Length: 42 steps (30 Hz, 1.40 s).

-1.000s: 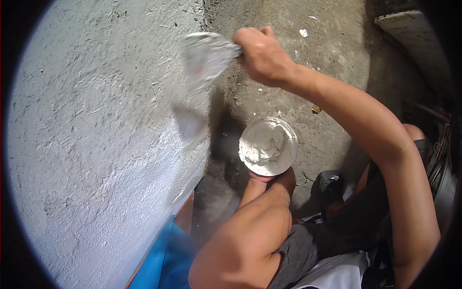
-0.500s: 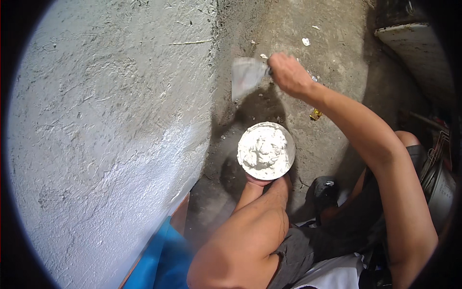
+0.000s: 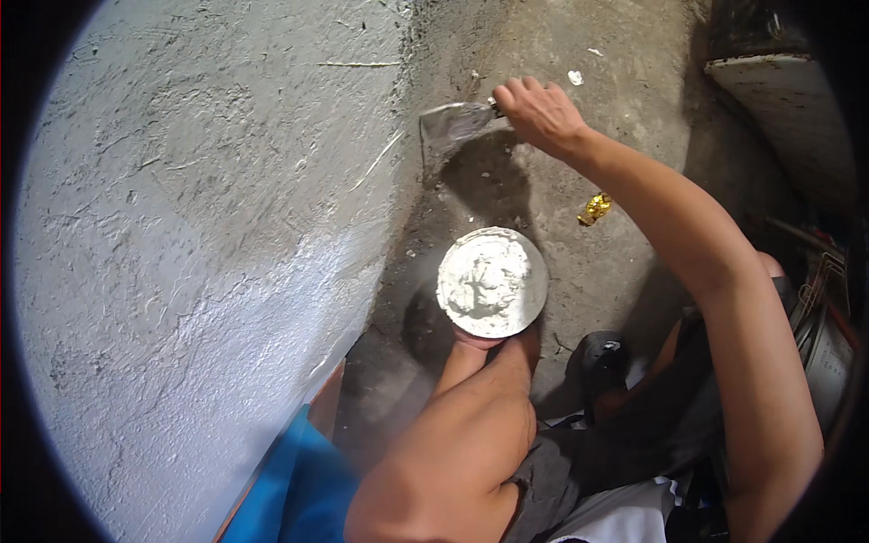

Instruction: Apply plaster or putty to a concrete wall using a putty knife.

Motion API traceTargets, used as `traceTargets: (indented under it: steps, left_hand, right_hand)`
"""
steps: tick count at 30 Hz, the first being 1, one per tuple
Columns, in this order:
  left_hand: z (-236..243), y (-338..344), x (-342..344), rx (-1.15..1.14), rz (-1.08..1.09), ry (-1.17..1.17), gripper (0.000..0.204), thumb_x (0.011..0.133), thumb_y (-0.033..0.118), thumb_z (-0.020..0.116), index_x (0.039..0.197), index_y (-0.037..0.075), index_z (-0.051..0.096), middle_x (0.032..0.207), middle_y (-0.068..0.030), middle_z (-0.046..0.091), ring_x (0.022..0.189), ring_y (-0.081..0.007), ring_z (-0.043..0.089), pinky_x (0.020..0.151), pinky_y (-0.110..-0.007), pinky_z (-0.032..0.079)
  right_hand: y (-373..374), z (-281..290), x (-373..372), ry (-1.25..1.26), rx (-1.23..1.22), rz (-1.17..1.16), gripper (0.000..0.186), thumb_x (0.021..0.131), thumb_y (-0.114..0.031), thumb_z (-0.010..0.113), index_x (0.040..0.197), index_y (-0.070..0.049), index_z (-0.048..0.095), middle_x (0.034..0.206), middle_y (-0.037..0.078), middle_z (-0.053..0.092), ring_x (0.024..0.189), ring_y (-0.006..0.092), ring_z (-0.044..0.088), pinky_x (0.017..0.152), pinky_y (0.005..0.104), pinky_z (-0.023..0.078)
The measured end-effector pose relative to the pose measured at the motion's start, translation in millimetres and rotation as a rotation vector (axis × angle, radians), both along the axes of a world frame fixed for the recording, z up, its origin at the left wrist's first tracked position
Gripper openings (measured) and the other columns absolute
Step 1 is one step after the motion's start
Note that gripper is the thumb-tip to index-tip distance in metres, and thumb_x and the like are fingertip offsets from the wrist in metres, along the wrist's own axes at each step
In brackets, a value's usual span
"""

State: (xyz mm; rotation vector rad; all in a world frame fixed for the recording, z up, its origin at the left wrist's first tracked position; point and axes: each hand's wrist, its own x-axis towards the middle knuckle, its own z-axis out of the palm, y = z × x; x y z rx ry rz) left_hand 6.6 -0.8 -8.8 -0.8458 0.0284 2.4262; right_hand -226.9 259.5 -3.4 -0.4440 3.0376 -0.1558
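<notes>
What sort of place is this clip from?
Probably a rough work corner or side passage, though indoors or outdoors is unclear: a rough grey-white plastered wall, a stained grey concrete floor and a round tub of white paste suggest it.

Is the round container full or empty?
Not empty: white paste covers most of the round container seen from above. Cannot tell how full; its depth is hidden.

A cramped, rough work spot, its kind unclear: a patchy grey-white plastered wall meets a stained grey concrete floor.
</notes>
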Motion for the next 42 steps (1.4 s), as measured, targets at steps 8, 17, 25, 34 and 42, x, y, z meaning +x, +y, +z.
traceTargets:
  steps: [8, 17, 25, 34, 42]
  left_hand:
    - [9, 0, -11, -0.094, -0.107, -0.068, 0.069, 0.101, 0.061, 0.041, 0.150, 0.013, 0.049, 0.152, -0.0124, 0.052, 0.139, -0.0362, 0.048, 0.117, -0.056, 0.037]
    - [5, 2, -8, -0.165, -0.049, 0.021, 0.065, 0.103, 0.056, 0.041, 0.154, 0.014, 0.044, 0.155, -0.0120, 0.049, 0.141, -0.0357, 0.046, 0.120, -0.057, 0.033]
    - [-6, -8, 3, 0.000, 0.048, 0.065, 0.065, 0.105, 0.054, 0.035, 0.157, 0.014, 0.040, 0.158, -0.0118, 0.045, 0.143, -0.0352, 0.044, 0.119, -0.054, 0.035]
    - [8, 1, -21, -0.135, 0.047, 0.016, 0.071, 0.103, 0.060, 0.035, 0.156, 0.013, 0.041, 0.159, -0.0123, 0.043, 0.145, -0.0376, 0.042, 0.121, -0.057, 0.031]
    - [34, 13, -62, -0.072, 0.059, 0.165, 0.067, 0.103, 0.054, 0.041, 0.154, 0.011, 0.043, 0.157, -0.0127, 0.046, 0.141, -0.0363, 0.046, 0.119, -0.057, 0.035]
  right_hand:
    - [77, 49, 6, 0.055, -0.361, 0.058, 0.020, 0.088, -0.010, 0.058, 0.107, -0.004, 0.054, 0.104, 0.017, 0.058, 0.097, 0.0394, 0.062, 0.078, 0.0509, 0.052]
    - [101, 115, 51, -0.951, -1.175, -0.312, 0.021, 0.086, -0.018, 0.044, 0.084, -0.002, 0.058, 0.067, 0.006, 0.055, 0.056, 0.0144, 0.053, 0.053, 0.0323, 0.044]
    - [111, 127, 66, -0.983, -0.910, -0.321, 0.019, 0.089, -0.017, 0.050, 0.092, 0.000, 0.058, 0.068, 0.005, 0.055, 0.057, 0.0135, 0.057, 0.054, 0.0331, 0.045]
    - [93, 123, 87, -0.669, -0.445, 0.171, 0.023, 0.087, -0.017, 0.065, 0.096, 0.003, 0.059, 0.070, 0.027, 0.059, 0.069, 0.0471, 0.060, 0.064, 0.0501, 0.048]
    - [63, 163, 86, -0.590, -0.501, 0.240, 0.025, 0.087, -0.019, 0.066, 0.098, 0.002, 0.057, 0.068, 0.024, 0.059, 0.068, 0.0464, 0.060, 0.063, 0.0522, 0.047]
